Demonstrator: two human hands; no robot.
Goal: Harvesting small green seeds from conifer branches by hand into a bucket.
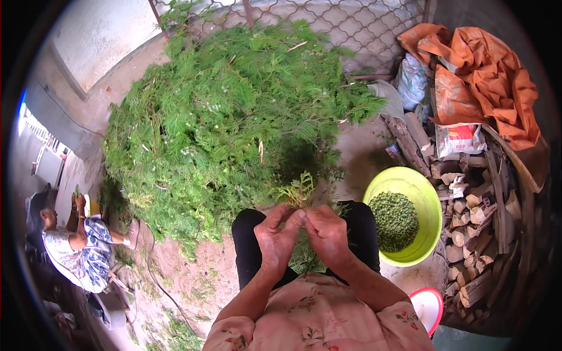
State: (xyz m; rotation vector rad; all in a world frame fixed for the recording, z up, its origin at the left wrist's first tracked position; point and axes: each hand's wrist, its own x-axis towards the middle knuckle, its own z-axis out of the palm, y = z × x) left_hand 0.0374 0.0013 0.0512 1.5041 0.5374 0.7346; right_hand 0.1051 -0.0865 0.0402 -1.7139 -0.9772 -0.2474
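Above my lap, both hands are closed with their fingertips meeting. My left hand [276, 235] pinches the base of a small evergreen sprig [300, 188], whose yellowish-green leaves stick out beyond my fingers. Pressed against it, my right hand [325, 233] pinches at the same spot; whatever lies between the fingertips is hidden. To the right of my knee stands a yellow-green plastic basin [429, 206], holding a heap of small round green cones or seeds [393, 221]. A large pile of cut evergreen branches [216, 117] spreads in front of me.
Stacked firewood [471, 234] lies at the right, with an orange tarp [486, 82] behind it. A red-rimmed white basin [427, 309] is near my right elbow. At the far left another person [76, 240] sits holding greenery. A cable [155, 272] crosses the floor. A lattice gate [369, 23] stands behind.
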